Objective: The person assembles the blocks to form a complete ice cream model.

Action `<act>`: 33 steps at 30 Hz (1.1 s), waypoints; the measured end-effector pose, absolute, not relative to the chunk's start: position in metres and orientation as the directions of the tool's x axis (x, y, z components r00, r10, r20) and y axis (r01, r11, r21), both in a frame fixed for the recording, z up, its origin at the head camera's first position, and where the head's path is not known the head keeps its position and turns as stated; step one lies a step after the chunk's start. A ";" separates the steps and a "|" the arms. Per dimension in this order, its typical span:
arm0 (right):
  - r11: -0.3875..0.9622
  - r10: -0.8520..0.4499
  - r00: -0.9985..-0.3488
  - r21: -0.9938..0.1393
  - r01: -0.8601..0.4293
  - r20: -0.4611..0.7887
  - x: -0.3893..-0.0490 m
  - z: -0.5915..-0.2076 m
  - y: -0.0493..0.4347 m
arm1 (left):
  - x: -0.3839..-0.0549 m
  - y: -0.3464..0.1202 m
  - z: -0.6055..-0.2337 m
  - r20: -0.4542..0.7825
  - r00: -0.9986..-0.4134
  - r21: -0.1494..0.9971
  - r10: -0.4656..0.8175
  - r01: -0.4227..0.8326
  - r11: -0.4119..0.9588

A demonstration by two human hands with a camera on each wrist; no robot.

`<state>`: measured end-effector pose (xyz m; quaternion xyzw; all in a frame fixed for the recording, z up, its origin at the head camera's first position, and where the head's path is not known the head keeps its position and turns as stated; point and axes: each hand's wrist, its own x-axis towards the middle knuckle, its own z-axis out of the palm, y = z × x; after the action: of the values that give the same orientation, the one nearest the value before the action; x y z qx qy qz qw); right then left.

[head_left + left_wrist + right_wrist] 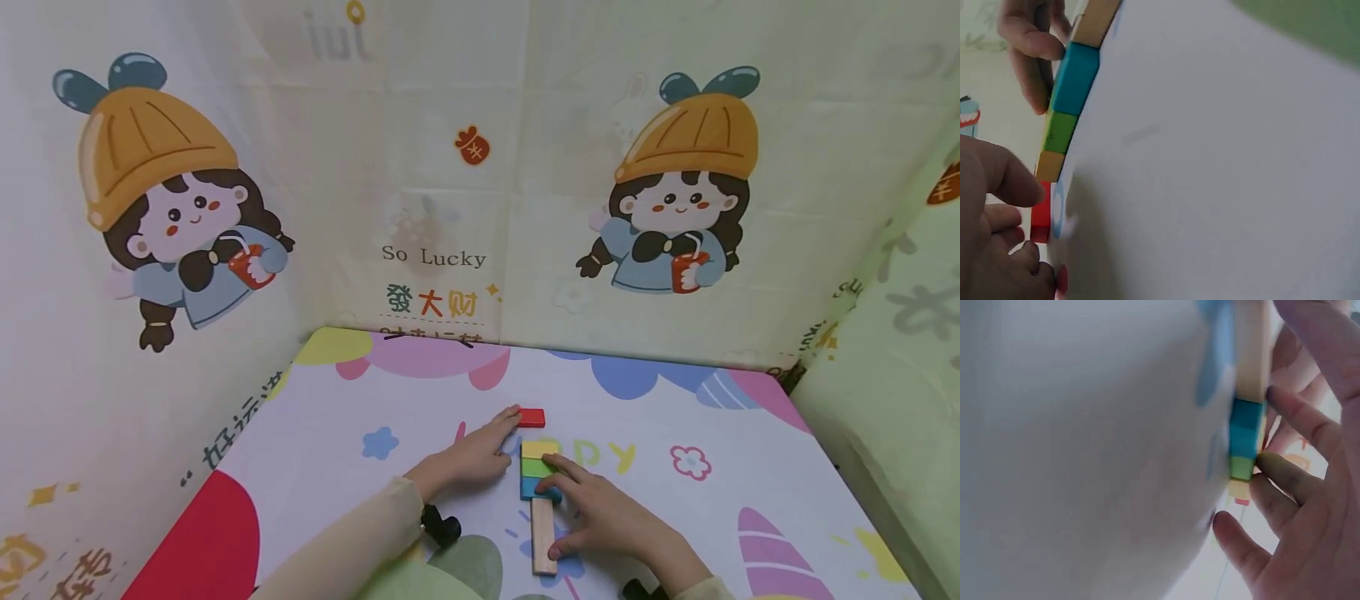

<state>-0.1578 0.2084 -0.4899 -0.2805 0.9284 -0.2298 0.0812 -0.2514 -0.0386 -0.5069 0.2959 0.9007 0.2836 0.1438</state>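
On the white patterned tabletop, a yellow block (536,450), a green block (535,468) and a blue block (529,488) lie against one another in a row. A long plain wooden block (542,533) extends from the blue one toward me. Beyond the yellow block lies a red block (533,418), with my left hand (474,454) reaching forward so its fingertips are at the red block's left end. My right hand (603,510) is spread along the right side of the row. Its fingertips are at the green and blue blocks, and its thumb is at the wooden block's near part.
Printed fabric walls (420,167) enclose the table (645,467) at the back and both sides. A black wrist camera (441,527) is strapped to my left wrist, and another (641,590) shows at my right wrist.
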 end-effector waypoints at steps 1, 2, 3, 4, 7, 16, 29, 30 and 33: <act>0.732 -0.547 -0.837 -0.488 -0.476 -0.004 -0.159 -0.490 0.208 | -0.252 -0.040 -0.507 -0.090 -0.797 0.646 0.597 0.410 0.644; 0.729 -0.523 -0.852 -0.509 -0.457 0.015 -0.161 -0.490 0.209 | -0.253 -0.041 -0.506 -0.084 -0.813 0.703 0.577 0.362 0.612; 0.721 -0.491 -0.870 -0.542 -0.432 0.041 -0.163 -0.490 0.209 | -0.253 -0.041 -0.506 -0.083 -0.827 0.769 0.555 0.301 0.564; 0.705 -0.449 -0.891 -0.586 -0.399 0.066 -0.167 -0.491 0.210 | -0.253 -0.042 -0.506 -0.081 -0.844 0.822 0.529 0.244 0.515; 0.583 -0.326 -0.942 -0.768 -0.266 0.079 -0.180 -0.495 0.215 | -0.253 -0.043 -0.507 -0.094 -0.885 0.929 0.456 0.087 0.359; 0.087 -0.252 -0.952 -0.984 0.158 -0.175 -0.224 -0.515 0.225 | -0.247 -0.039 -0.513 -0.155 -0.911 0.973 0.382 -0.075 0.217; 0.018 -0.243 -0.943 -0.973 0.229 -0.227 -0.235 -0.520 0.217 | -0.249 -0.037 -0.518 -0.221 -0.884 0.975 0.411 -0.213 0.065; 0.020 -0.236 -0.944 -0.973 0.231 -0.229 -0.235 -0.519 0.217 | -0.249 -0.037 -0.517 -0.221 -0.881 0.974 0.417 -0.217 0.058; 0.018 -0.225 -0.945 -0.971 0.239 -0.237 -0.234 -0.518 0.217 | -0.250 -0.037 -0.518 -0.217 -0.870 0.974 0.443 -0.226 0.034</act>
<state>-0.2342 0.2174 -0.5179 0.0052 0.6938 -0.7009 0.1654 -0.2500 -0.0374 -0.5175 0.0802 0.6769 0.6904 0.2423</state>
